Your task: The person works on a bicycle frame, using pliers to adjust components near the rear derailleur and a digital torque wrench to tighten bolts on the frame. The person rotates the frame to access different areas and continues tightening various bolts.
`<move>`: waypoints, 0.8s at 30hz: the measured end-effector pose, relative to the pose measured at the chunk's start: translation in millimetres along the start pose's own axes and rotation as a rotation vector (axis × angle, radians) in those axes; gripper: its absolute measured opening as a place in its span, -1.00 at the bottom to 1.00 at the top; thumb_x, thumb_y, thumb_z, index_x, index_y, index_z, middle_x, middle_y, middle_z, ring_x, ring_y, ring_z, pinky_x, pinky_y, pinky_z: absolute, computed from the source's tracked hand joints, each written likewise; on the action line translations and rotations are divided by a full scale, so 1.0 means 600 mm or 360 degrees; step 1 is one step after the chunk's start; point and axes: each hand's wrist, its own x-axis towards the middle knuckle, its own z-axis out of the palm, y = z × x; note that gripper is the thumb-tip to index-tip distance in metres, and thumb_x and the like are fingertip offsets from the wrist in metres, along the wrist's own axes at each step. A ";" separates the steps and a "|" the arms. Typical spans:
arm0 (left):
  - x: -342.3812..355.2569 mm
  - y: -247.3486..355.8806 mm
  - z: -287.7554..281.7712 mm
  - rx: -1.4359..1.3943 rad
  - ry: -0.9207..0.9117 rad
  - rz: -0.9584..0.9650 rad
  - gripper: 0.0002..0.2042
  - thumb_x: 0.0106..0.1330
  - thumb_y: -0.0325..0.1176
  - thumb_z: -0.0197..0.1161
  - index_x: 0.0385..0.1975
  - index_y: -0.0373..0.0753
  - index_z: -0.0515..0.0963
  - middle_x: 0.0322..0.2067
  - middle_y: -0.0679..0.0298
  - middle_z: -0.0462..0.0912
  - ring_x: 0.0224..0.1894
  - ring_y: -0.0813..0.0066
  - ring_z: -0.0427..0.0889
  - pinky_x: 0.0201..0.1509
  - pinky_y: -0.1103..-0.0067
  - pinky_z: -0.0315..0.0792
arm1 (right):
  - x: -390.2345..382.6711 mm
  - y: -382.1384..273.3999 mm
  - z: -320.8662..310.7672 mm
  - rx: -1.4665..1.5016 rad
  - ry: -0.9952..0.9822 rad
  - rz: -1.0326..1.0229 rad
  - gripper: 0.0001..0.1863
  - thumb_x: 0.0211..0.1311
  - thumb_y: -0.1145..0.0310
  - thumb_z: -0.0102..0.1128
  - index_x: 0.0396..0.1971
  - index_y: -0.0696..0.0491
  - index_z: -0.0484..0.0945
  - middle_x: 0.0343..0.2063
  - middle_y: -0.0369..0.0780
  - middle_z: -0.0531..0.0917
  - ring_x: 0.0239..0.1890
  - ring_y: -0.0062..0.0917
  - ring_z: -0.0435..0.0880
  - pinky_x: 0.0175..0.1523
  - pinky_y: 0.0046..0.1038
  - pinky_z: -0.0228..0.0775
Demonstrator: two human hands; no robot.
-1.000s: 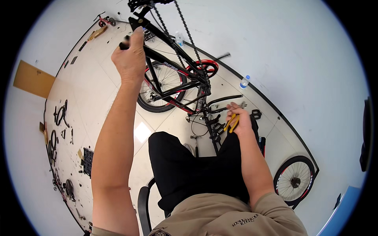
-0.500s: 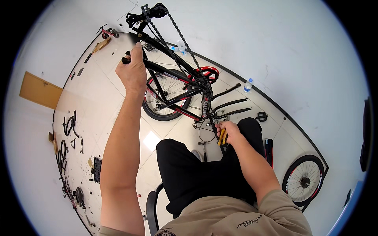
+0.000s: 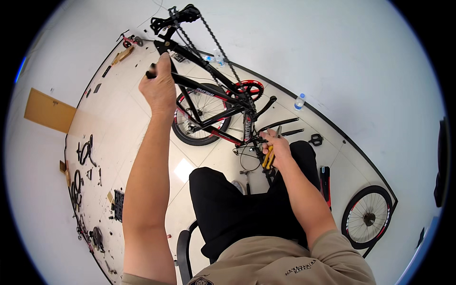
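A black bicycle frame (image 3: pixel 194 58) with red and white markings stands tilted in front of me, its rear end raised toward the far left. Up there my left hand (image 3: pixel 159 90) is closed around a frame tube. My right hand (image 3: pixel 280 148) holds pliers with yellow handles (image 3: pixel 269 156), jaws pointing up, beside the lower frame near my right knee. A chain (image 3: pixel 216 42) hangs from the black derailleur (image 3: pixel 176 19) to the red chainring (image 3: pixel 259 89). The crank arm (image 3: pixel 266 107) sticks out right of the frame, above the black fork-like prongs (image 3: pixel 287 121).
Behind the frame a wheel (image 3: pixel 190 141) rests on the floor; another wheel (image 3: pixel 349 232) leans at the lower right. A hammer (image 3: pixel 246 178) lies near my foot, a pedal (image 3: pixel 315 139) right of my knee. A water bottle (image 3: pixel 299 101) stands by the wall. Bicycle parts lie scattered at left.
My right hand has turned and shifted slightly right, so the plier jaws now show above it. The crank arm has swung a little upward and left. My left hand stays on the frame.
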 end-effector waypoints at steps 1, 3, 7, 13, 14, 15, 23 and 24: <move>-0.001 0.003 -0.002 0.0006 0.0005 -0.0001 -0.61 0.22 -0.17 0.42 -0.69 -0.15 0.38 -0.62 0.49 0.39 -0.54 0.70 0.25 -0.46 0.64 0.16 | -0.007 -0.008 0.014 0.0001 0.0041 -0.0079 -0.30 0.12 0.69 -0.05 0.35 0.21 0.15 0.12 -0.08 0.52 -0.44 -0.53 0.46 -0.46 -0.55 0.29; -0.004 0.009 -0.001 0.0016 0.0001 -0.0042 -0.62 0.23 -0.17 0.42 -0.68 -0.15 0.38 -0.63 0.48 0.39 -0.55 0.69 0.26 -0.47 0.64 0.16 | -0.020 -0.033 0.036 0.0089 0.0036 -0.0218 -0.19 0.03 0.73 -0.11 0.40 0.20 0.05 0.21 -0.08 0.44 -0.37 -0.49 0.47 -0.41 -0.55 0.30; -0.006 0.009 0.003 -0.0009 -0.0028 -0.0031 -0.61 0.23 -0.15 0.42 -0.68 -0.15 0.38 -0.64 0.47 0.39 -0.56 0.69 0.26 -0.48 0.64 0.15 | -0.022 -0.076 0.066 0.0266 0.0021 -0.0379 -0.12 -0.05 0.74 -0.16 0.44 0.16 0.03 0.35 -0.10 0.29 -0.30 -0.50 0.50 -0.42 -0.56 0.30; 0.009 -0.009 -0.005 0.0003 -0.0027 0.0086 -0.59 0.22 -0.15 0.44 -0.68 -0.06 0.32 -0.74 0.50 0.27 -0.77 0.69 0.18 -0.72 0.64 0.07 | -0.032 -0.109 0.108 0.0108 -0.0040 -0.0580 -0.17 -0.06 0.75 -0.18 0.39 0.18 0.13 0.31 -0.13 0.32 -0.24 -0.46 0.51 -0.38 -0.57 0.33; 0.012 -0.009 -0.007 0.0016 -0.0028 0.0107 -0.59 0.22 -0.14 0.44 -0.68 -0.07 0.32 -0.74 0.50 0.27 -0.77 0.70 0.18 -0.72 0.64 0.08 | -0.037 -0.109 0.115 0.0081 -0.0071 -0.0590 -0.19 -0.06 0.75 -0.18 0.37 0.19 0.16 0.30 -0.13 0.34 -0.24 -0.47 0.52 -0.38 -0.57 0.33; 0.009 -0.009 -0.007 0.0031 -0.0033 0.0116 -0.59 0.22 -0.14 0.44 -0.68 -0.07 0.32 -0.74 0.51 0.27 -0.77 0.70 0.19 -0.72 0.64 0.08 | -0.041 -0.106 0.118 0.0051 -0.0092 -0.0597 -0.21 -0.05 0.74 -0.18 0.35 0.20 0.18 0.29 -0.14 0.36 -0.25 -0.47 0.52 -0.39 -0.57 0.32; 0.004 0.007 0.010 0.0063 -0.0052 0.0205 -0.62 0.22 -0.15 0.39 -0.68 -0.10 0.34 -0.74 0.49 0.27 -0.75 0.69 0.17 -0.70 0.61 0.06 | 0.011 0.062 0.131 -0.1886 0.0009 -0.1096 -0.60 -0.02 0.62 0.05 -0.10 0.19 0.58 -0.33 0.03 0.71 -0.28 -0.16 0.70 -0.17 -0.25 0.53; -0.001 0.014 0.003 -0.0015 -0.0050 0.0032 -0.62 0.23 -0.16 0.38 -0.68 -0.10 0.34 -0.75 0.48 0.27 -0.76 0.68 0.19 -0.70 0.61 0.06 | -0.044 0.055 0.145 -0.2102 -0.0474 -0.0541 -0.62 0.02 0.60 0.01 -0.11 0.15 0.58 -0.22 0.08 0.68 -0.10 -0.07 0.67 0.00 -0.19 0.49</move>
